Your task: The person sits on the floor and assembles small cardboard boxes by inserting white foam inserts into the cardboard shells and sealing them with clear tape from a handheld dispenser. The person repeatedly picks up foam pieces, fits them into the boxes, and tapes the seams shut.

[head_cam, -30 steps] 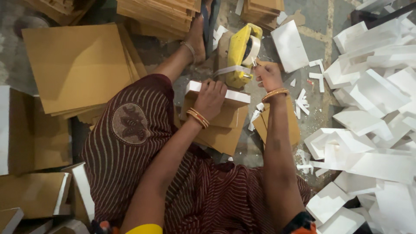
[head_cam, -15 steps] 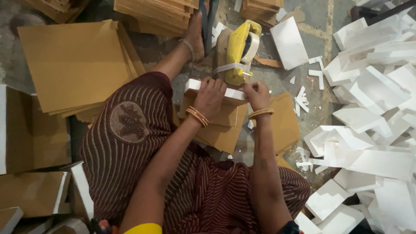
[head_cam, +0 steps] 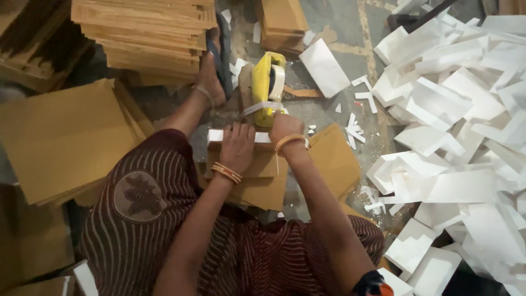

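Flat brown cardboard sheets [head_cam: 60, 137]: piled on the floor at your far left, beside your striped skirt [head_cam: 159, 219]. More stacked cardboard [head_cam: 148, 33] lies above them, by your bare foot [head_cam: 211, 82].

Cardboard box [head_cam: 246, 170]: brown, with a white strip along its top edge, resting on your lap between your two arms, just below the dispenser.

Your left hand [head_cam: 236, 147]: palm down, fingers spread and pressing flat on the box's top edge. It grips nothing; orange bangles sit at the wrist.

Yellow tape dispenser [head_cam: 267, 87]: upright on the floor just beyond the box, a band of white tape [head_cam: 257, 108] running from it toward your hands.

Your right hand [head_cam: 286, 127]: curled at the box's upper right corner, touching the tape's end; whether the fingers pinch the tape cannot be told.

Loose brown sheet [head_cam: 334, 159]: under your right forearm.

White box blanks [head_cam: 460, 126]: a large heap on the floor at your right, well apart from the hands.
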